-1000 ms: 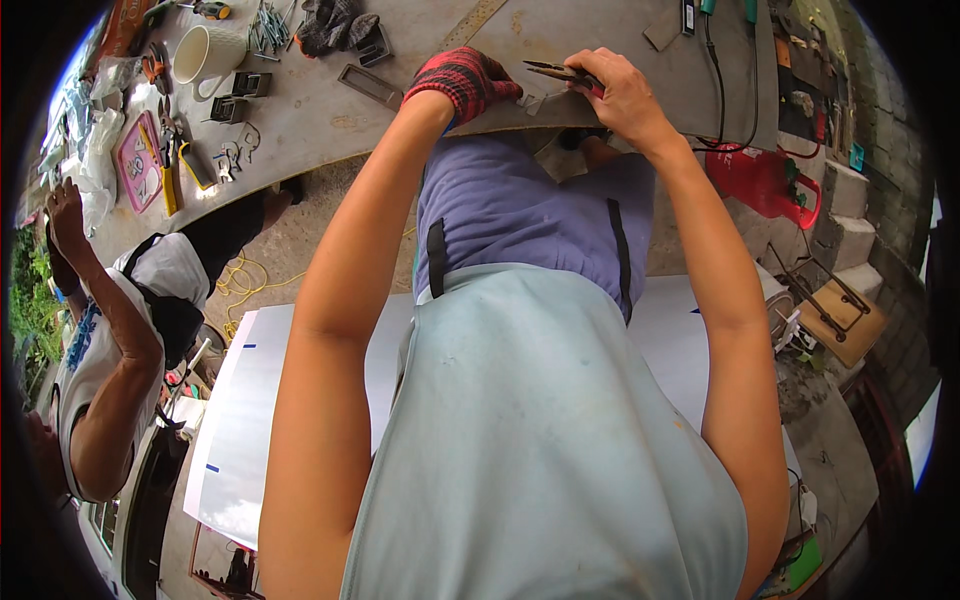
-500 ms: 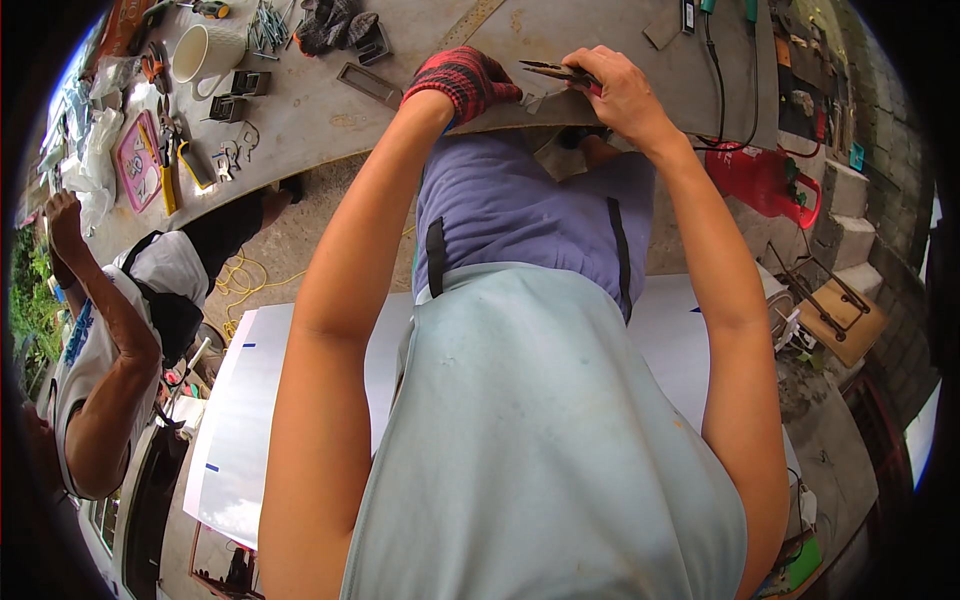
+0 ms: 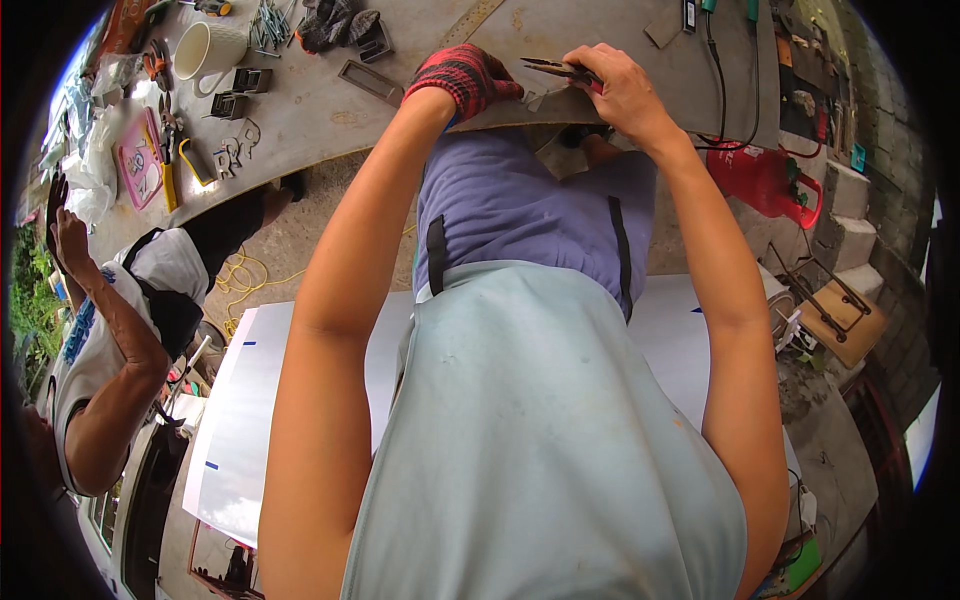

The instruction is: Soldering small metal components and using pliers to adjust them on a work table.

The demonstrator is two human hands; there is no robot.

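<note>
In a red and black striped knit glove, my left hand [image 3: 462, 82] is closed at the table's near edge. Whatever its fingers pinch is too small to make out. My bare right hand [image 3: 618, 92] grips a pair of long-nose pliers [image 3: 548, 68] with red on the handles, the dark jaws pointing left toward the glove. Between the two hands, a small thin greyish piece [image 3: 535, 101] shows just beyond the gloved fingertips; I cannot tell whether they touch it. To the left of the glove lies a flat metal bar with a slot [image 3: 370, 83].
On the grey table [image 3: 310, 120] stand a white cup [image 3: 208, 52], black square brackets [image 3: 228, 105], nails [image 3: 268, 28], a pink tray [image 3: 140, 160] and a yellow-handled tool [image 3: 196, 163]. Cables [image 3: 712, 70] cross its right side. A red tank [image 3: 750, 180] stands at right. Another person [image 3: 120, 370] is at left.
My hands and the pliers stay almost where they were. At the left, the other person's arm and hand have shifted slightly, and a second dark hand shape shows more clearly.
</note>
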